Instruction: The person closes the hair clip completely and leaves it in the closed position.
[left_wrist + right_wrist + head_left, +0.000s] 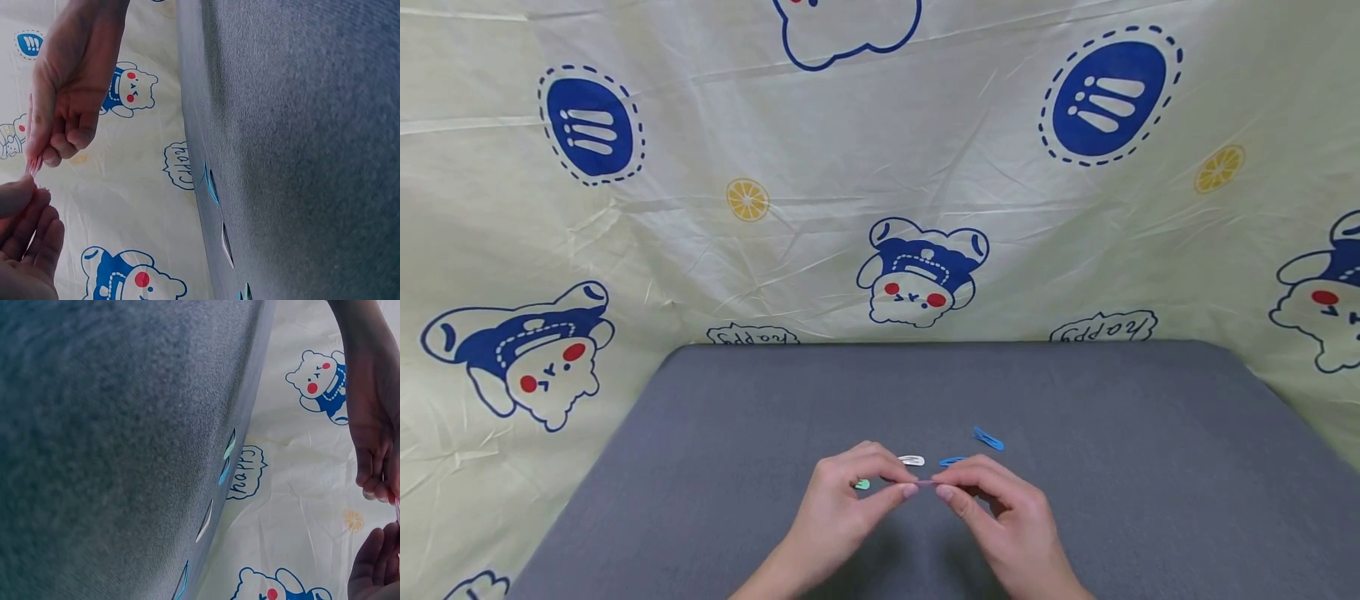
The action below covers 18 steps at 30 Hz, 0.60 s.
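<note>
Above the grey table, a thin pink hair clip (927, 482) is stretched between both hands. My left hand (848, 500) pinches its left end between thumb and fingertips. The right hand (1003, 507) pinches the other end the same way. In the left wrist view the pink clip (35, 165) shows between the fingertips, its ends covered. Just beyond the hands lie a white snap hair clip (913, 460) and a blue clip (952, 461), the latter partly hidden. A green clip (862, 483) peeks out behind the left fingers.
Farther back and to the right lies another blue clip (988, 439). Beside the green one, a further blue clip (224, 472) shows in the right wrist view. The grey cloth-covered table (700, 417) ends at a pale printed curtain (820, 267) behind and at the sides.
</note>
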{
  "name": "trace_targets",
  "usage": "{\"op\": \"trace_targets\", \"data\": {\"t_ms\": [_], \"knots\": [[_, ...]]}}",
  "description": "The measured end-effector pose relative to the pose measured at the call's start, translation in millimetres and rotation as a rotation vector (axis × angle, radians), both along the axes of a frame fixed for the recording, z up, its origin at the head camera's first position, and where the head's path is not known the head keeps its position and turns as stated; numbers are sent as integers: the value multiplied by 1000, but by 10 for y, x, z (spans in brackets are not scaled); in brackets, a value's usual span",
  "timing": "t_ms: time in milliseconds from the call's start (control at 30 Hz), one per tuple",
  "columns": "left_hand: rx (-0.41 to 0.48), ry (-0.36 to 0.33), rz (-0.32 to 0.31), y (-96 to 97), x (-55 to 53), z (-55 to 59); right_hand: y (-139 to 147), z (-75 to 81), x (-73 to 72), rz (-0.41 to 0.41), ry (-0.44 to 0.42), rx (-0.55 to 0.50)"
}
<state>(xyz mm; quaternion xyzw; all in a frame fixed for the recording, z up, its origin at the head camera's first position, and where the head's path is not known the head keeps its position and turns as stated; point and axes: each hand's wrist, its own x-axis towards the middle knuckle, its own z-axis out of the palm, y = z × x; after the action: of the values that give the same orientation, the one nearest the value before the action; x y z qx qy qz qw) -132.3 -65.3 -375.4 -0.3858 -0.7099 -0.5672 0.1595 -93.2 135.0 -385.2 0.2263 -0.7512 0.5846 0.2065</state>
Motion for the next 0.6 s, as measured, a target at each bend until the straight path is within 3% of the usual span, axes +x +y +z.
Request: {"op": "trace_targets", "data": {"t_ms": [167,400,600], "knots": [[-22,-28,-45,-31,-30,-1,37,-21,-40,52,22,17],[-27,-94,-115,-61,-67,-31,76,4,-40,104,-62,23],[-35,-155,-178,-89,-96,-52,101,-10,-60,188,-65,43]]}}
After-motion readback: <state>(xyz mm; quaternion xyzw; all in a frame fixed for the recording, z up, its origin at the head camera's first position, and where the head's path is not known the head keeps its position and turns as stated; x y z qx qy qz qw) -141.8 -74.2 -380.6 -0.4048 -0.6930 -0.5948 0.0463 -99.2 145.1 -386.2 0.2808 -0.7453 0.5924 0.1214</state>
